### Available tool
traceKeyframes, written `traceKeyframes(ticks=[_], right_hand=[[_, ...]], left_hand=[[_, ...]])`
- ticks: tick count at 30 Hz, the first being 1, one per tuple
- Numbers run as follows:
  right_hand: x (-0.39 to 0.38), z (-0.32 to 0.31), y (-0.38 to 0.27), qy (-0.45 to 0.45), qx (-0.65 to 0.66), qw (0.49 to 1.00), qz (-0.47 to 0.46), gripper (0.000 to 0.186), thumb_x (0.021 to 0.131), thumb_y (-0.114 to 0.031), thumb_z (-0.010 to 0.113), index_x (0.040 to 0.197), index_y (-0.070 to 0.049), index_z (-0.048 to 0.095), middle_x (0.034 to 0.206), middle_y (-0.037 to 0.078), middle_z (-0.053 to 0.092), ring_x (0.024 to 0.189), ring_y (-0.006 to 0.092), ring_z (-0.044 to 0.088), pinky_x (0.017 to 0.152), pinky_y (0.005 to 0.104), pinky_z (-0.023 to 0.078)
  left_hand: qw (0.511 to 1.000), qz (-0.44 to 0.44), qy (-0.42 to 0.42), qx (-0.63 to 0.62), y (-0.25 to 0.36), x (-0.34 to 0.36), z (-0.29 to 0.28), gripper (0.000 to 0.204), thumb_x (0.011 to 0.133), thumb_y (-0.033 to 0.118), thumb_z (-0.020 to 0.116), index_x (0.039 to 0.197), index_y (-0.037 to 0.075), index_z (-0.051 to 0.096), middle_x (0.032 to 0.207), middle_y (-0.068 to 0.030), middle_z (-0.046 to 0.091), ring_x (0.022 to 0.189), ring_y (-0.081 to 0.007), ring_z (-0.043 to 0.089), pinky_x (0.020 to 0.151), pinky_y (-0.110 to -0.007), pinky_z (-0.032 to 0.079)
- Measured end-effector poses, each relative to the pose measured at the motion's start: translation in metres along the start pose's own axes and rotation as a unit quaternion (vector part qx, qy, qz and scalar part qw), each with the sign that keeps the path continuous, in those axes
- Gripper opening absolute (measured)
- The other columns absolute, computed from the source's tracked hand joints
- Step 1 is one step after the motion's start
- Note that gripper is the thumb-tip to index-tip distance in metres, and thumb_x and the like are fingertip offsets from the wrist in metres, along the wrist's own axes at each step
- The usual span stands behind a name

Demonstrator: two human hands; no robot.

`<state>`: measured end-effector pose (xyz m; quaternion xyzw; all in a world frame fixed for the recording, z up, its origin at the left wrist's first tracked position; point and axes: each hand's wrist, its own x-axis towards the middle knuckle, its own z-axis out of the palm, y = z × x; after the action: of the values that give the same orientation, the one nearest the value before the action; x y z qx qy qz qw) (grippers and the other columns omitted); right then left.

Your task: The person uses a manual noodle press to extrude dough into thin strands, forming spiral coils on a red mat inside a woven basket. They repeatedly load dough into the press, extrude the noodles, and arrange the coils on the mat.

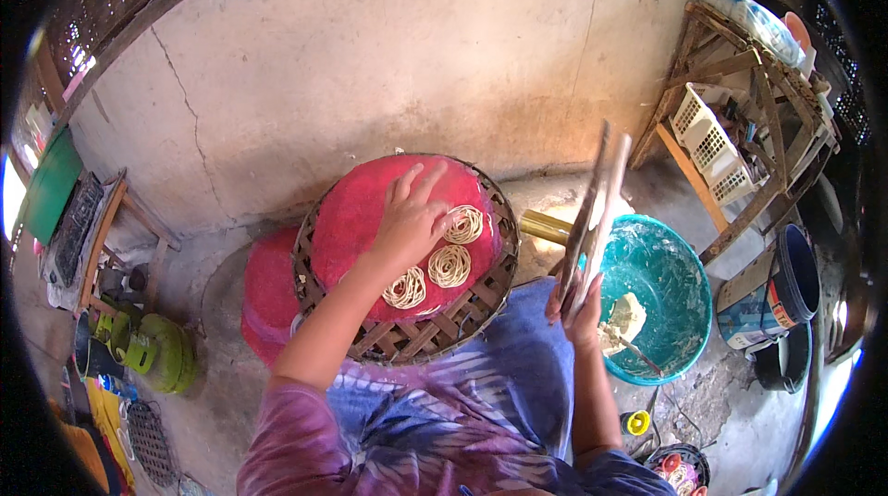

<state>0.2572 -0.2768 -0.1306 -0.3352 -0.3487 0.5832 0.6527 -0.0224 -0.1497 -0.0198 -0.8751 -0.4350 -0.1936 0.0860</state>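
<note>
My left hand [412,214] is over a round red cloth-like mat [356,195] on a woven tray [467,311]. Its fingers are spread, with the fingertips slightly blurred and nothing visibly held. Beside it lie pale coils of noodle-like dough strands: one coil [464,224] next to the fingers, another coil [450,266] nearer me, and a third coil [404,289] partly behind my wrist. My right hand [578,309] grips the lower end of two long, narrow bars [599,209], held upright side by side. A brass-coloured cylinder [546,227] shows left of the bars; whether it joins them is unclear.
A teal basin [680,297] at the right holds a dough lump [627,316] and a stick. Another red mat [268,288] lies left of the tray. Green gas cylinders [162,354] stand left, buckets [795,274] and a wooden rack [689,117] right. A wall rises behind.
</note>
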Motion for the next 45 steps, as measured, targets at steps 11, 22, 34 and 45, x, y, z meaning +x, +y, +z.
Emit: traceKeyframes(ticks=[11, 22, 34, 45], right_hand=[[-0.016, -0.003, 0.031, 0.081, 0.091, 0.992, 0.017, 0.069, 0.088, -0.077, 0.024, 0.096, -0.013, 0.049, 0.051, 0.005, 0.046, 0.039, 0.0185, 0.042, 0.04, 0.0307, 0.035], [-0.019, 0.007, 0.03, 0.1, 0.109, 0.989, 0.022, 0.069, 0.088, -0.076, 0.029, 0.094, -0.012, 0.053, 0.051, 0.006, 0.047, 0.038, 0.0185, 0.042, 0.037, 0.0307, 0.034], [-0.015, 0.006, 0.032, 0.101, 0.068, 0.992, 0.035, 0.07, 0.087, -0.078, 0.03, 0.095, -0.012, 0.053, 0.051, 0.004, 0.045, 0.039, 0.0169, 0.04, 0.039, 0.0298, 0.032], [-0.045, 0.055, -0.021, -0.107, -0.079, 0.981, 0.138, 0.076, 0.091, -0.073, 0.018, 0.103, -0.006, 0.052, 0.055, 0.008, 0.048, 0.044, 0.0198, 0.046, 0.042, 0.0317, 0.039]], left_hand=[[0.999, 0.024, -0.038, -0.007, 0.132, -0.118, 0.035, 0.058, 0.086, 0.019, 0.055, 0.14, 0.002, 0.04, 0.145, -0.015, 0.042, 0.136, -0.0269, 0.037, 0.114, -0.04, 0.026], [0.991, 0.085, 0.006, -0.107, 0.011, -0.237, -0.026, 0.032, 0.085, 0.017, 0.055, 0.115, 0.022, 0.064, 0.132, 0.0016, 0.055, 0.127, -0.0239, 0.044, 0.106, -0.046, 0.034], [0.962, -0.22, 0.163, 0.024, -0.153, -0.242, -0.028, 0.01, 0.076, -0.001, 0.056, 0.08, 0.008, 0.059, 0.126, -0.007, 0.057, 0.118, -0.0322, 0.05, 0.098, -0.045, 0.038], [0.771, -0.084, 0.21, -0.595, -0.045, -0.086, -0.106, 0.07, 0.095, 0.044, 0.054, 0.145, 0.005, 0.023, 0.146, -0.0201, 0.037, 0.128, -0.032, 0.046, 0.107, -0.044, 0.037]])
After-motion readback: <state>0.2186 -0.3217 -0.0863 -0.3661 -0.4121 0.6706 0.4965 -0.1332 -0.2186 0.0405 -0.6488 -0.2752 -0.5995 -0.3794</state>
